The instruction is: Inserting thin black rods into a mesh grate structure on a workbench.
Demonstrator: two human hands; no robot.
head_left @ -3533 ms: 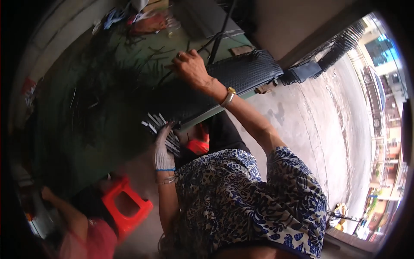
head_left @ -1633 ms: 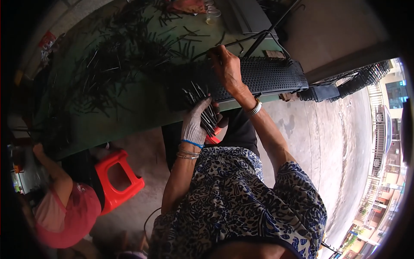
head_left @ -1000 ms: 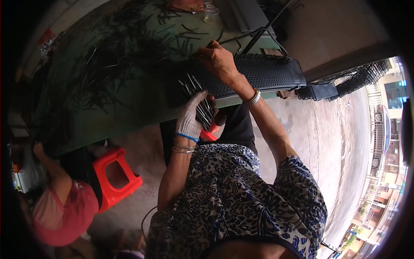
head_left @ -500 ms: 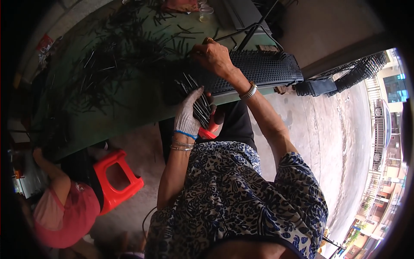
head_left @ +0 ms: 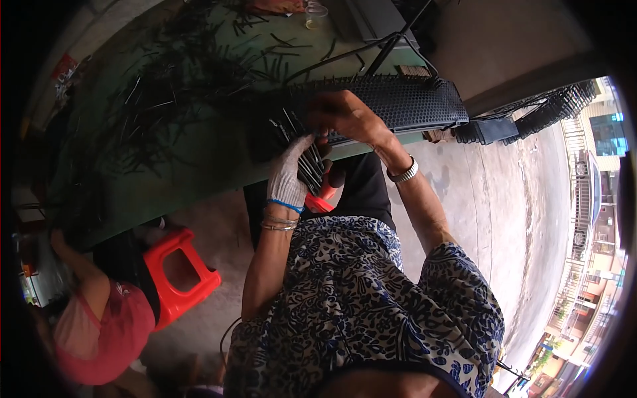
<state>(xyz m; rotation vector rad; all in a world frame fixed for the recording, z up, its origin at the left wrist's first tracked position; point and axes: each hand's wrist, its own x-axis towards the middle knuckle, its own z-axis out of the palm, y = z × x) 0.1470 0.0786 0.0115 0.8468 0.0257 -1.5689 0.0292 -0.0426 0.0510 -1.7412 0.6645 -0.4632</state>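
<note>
My left hand [head_left: 290,174], in a white knit glove with a blue cuff edge, is closed around a bundle of thin black rods [head_left: 309,164]. The rods stick out past the thumb toward the table. Close above them is my bare right hand [head_left: 348,118], its fingers bent down toward the rods' upper ends. Blur and shadow hide those fingertips, so I cannot make out whether they grip anything. Just beyond my right hand lies a long black perforated panel [head_left: 415,99], with a row of small upright points along its far edge.
Many loose black rods [head_left: 179,99] lie heaped on the green table [head_left: 199,192]. A clear cup [head_left: 314,16] stands at the far edge. Black metal bars [head_left: 388,50] rise behind the panel. On the left, a co-worker in a red top [head_left: 109,331] sits near a red plastic stool [head_left: 182,275].
My right hand has come back from the panel's far edge, toward me and down to the bundle. My left hand has stayed in place, still around the rods.
</note>
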